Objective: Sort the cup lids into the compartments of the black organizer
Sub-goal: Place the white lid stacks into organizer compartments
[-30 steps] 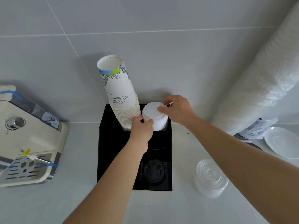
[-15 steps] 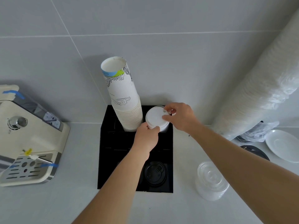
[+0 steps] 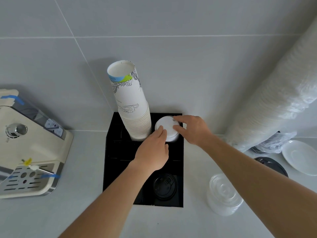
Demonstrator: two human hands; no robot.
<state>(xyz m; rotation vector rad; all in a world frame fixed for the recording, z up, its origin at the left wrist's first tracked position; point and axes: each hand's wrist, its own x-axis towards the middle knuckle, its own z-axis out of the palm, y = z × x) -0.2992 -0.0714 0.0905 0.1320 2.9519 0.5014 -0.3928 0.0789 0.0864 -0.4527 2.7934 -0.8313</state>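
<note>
A black organizer (image 3: 111,148) stands against the tiled wall. In its back right compartment sits a stack of white lids (image 3: 167,125). My left hand (image 3: 152,152) touches the stack's near edge with its fingertips. My right hand (image 3: 192,129) grips the stack's right and far edge with thumb and fingers. A stack of black lids (image 3: 164,185) rests in the front right compartment. On the counter to the right of the organizer stands a stack of clear lids (image 3: 223,193).
A tall stack of printed paper cups (image 3: 130,103) fills the back left compartment. A cream espresso machine (image 3: 29,152) is at the left. A long bagged sleeve of white lids (image 3: 277,93) leans at the right, above a white saucer (image 3: 301,157) and a black lid (image 3: 271,165).
The white lid stack has sunk lower into the back right compartment. Both hands followed it down and stay on its rim.
</note>
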